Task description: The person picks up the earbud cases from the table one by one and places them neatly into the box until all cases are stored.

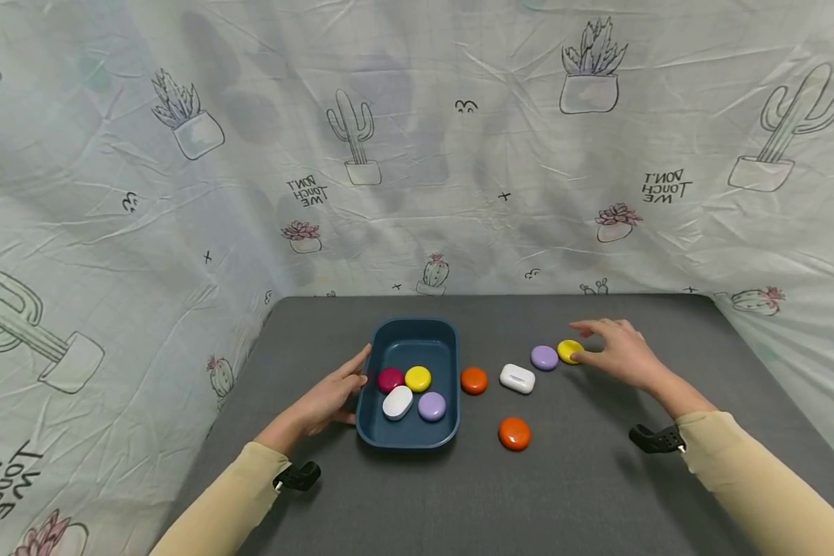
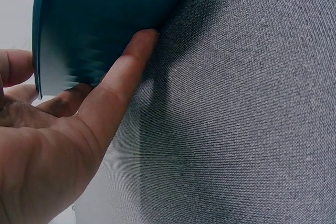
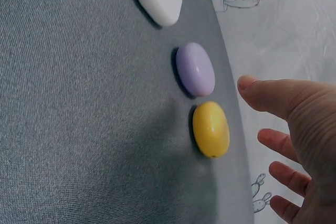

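Observation:
My left hand (image 1: 328, 395) rests against the left side of a dark blue rectangular tray (image 1: 408, 440). In the left wrist view its relaxed fingers (image 2: 118, 80) touch the tray's outer wall, some close to the rim. Reaching to the far right, my right hand (image 1: 624, 351) hovers beside a glossy, rounded yellow disc (image 1: 568, 352), holding nothing. Thumb and fingers are spread apart, and the right wrist view shows the yellow disc (image 3: 211, 129) lying on the table. A lilac disc (image 1: 544, 357) lies just left of it, then a white rounded case-like piece (image 1: 517, 378).
Inside the tray lie a crimson disc (image 1: 391, 380), a yellow one (image 1: 418, 378), a lilac one (image 1: 432, 406) and a white oval piece (image 1: 398, 402). Two orange discs, one by the tray (image 1: 474, 380) and one nearer (image 1: 514, 433), lie on the grey table (image 1: 417, 510). A cactus-print curtain (image 1: 417, 154) hangs behind.

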